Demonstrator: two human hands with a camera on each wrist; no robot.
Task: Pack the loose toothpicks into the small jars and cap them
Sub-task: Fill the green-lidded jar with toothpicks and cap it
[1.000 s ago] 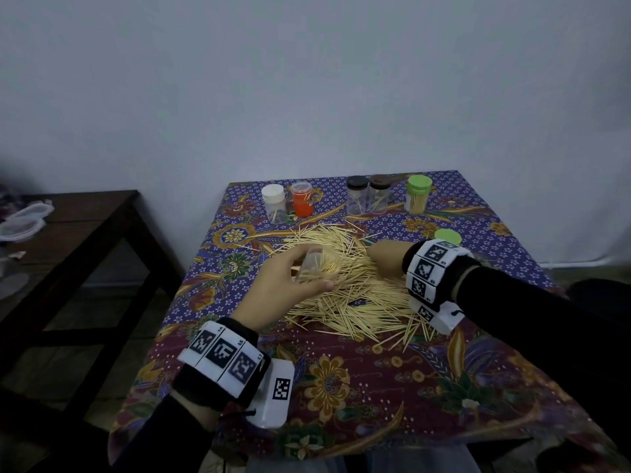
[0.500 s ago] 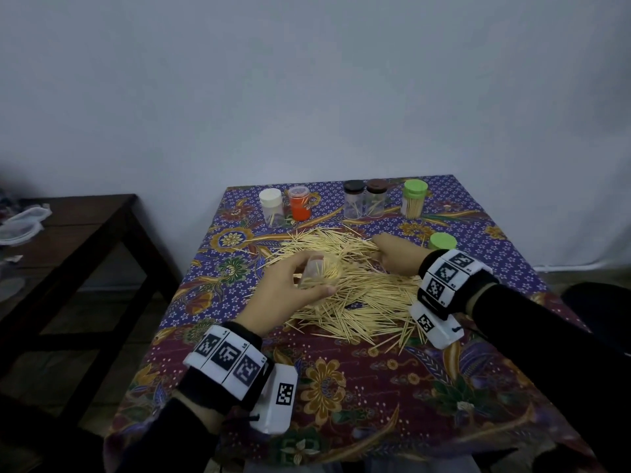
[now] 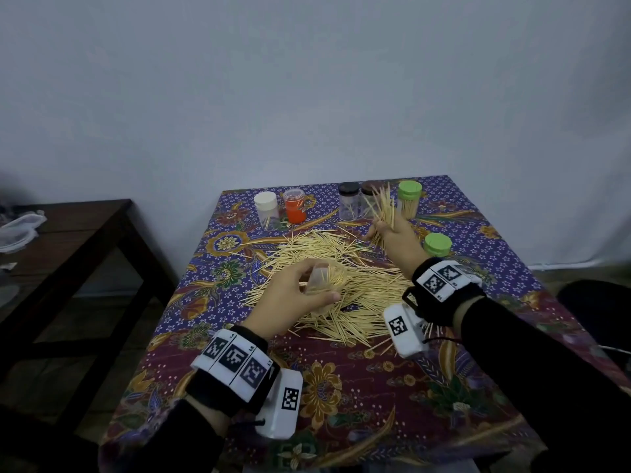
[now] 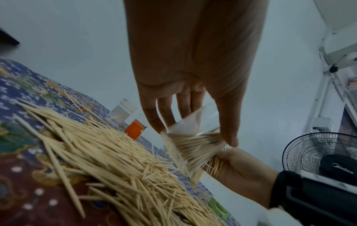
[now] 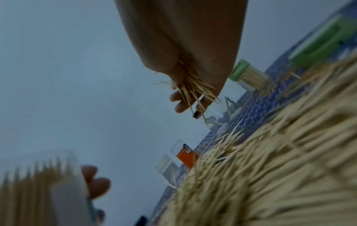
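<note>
Spillage worries us: our right hand (image 3: 392, 230) clenches a splayed fistful of wooden toothpicks (image 3: 384, 208), our left hand (image 3: 300, 295) grips the small clear plastic jar (image 3: 322, 279), whose narrow mouth may reject crooked sticks.

Toothpick pile (image 3: 327, 264) mid-table, row of jars (image 3: 348, 206) behind it, loose lid (image 3: 437, 244) to its right.

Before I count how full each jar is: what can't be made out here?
- Held jar, head view: left hand wraps it, fill level hidden; right wrist view blurs it.
- Dark-capped jars, head view: partly behind the right hand's toothpick bunch.
- White-capped jar: contents too small.
</note>
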